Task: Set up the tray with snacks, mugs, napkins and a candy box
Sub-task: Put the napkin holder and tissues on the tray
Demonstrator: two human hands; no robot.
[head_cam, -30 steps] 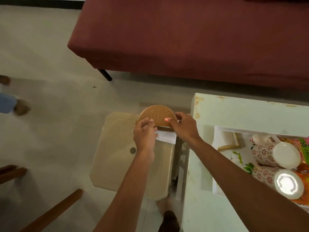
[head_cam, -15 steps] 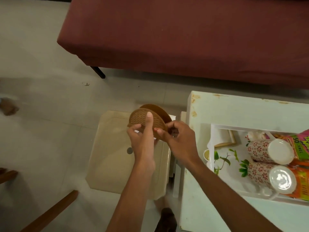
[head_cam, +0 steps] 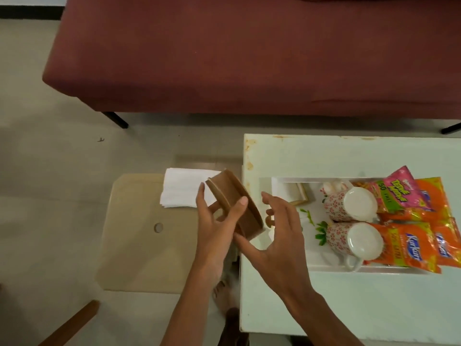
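Worktop, white and chipped, right of left grip pinching round brown candy box on edge; right grip spread beside it. Beige stool beneath, folded white napkins beyond; maroon sofa farther.

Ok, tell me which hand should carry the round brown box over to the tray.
Probably the left hand: it already grips the round brown box, tilted on edge. The right hand is open beside the box, nearer the tray, so it looks better placed to steady or guide.

Both forearms bare, no sleeves; left hand, right hand ringless.
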